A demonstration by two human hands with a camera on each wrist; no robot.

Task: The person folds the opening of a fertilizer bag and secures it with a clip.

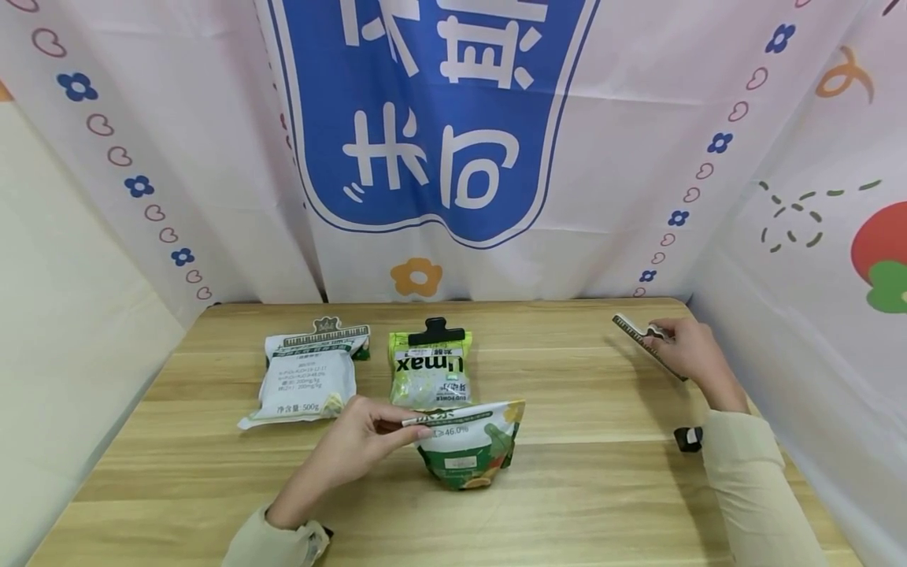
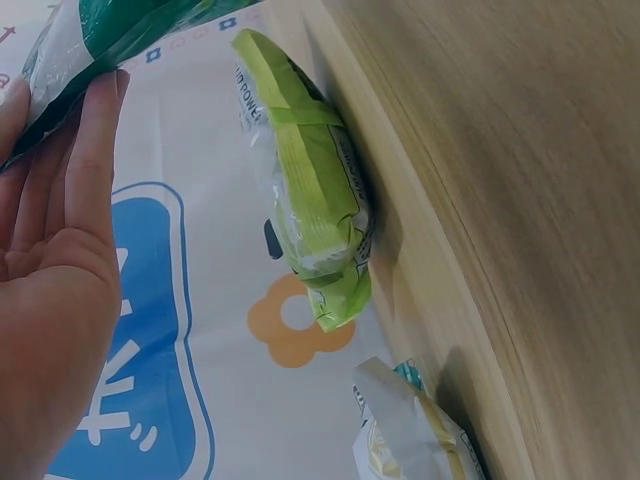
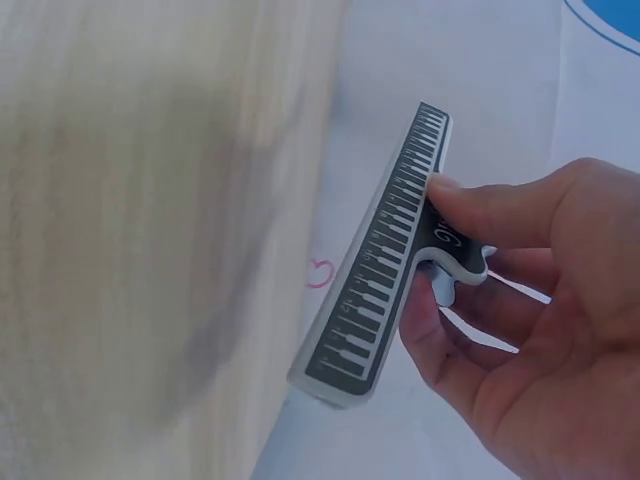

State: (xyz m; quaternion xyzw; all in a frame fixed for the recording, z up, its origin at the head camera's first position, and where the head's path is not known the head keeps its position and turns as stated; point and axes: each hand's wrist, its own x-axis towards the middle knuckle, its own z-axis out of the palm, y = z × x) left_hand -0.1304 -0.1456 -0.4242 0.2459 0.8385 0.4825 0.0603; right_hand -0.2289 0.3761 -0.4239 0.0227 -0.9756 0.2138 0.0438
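Observation:
My left hand pinches the top edge of a green and white bag near the middle of the table, between thumb and fingers. The bag hangs tilted, its printed front showing. At the far right, my right hand holds a long bag clip with a piano-key pattern. In the right wrist view the thumb presses the handle of the clip, fingers behind it. Behind the left hand lie a lime-green bag closed with a black clip and a white bag with another piano-key clip.
The wooden table carries these bags. A small black object is by the right forearm. A printed cloth hangs behind the table's back edge, and light walls stand on both sides.

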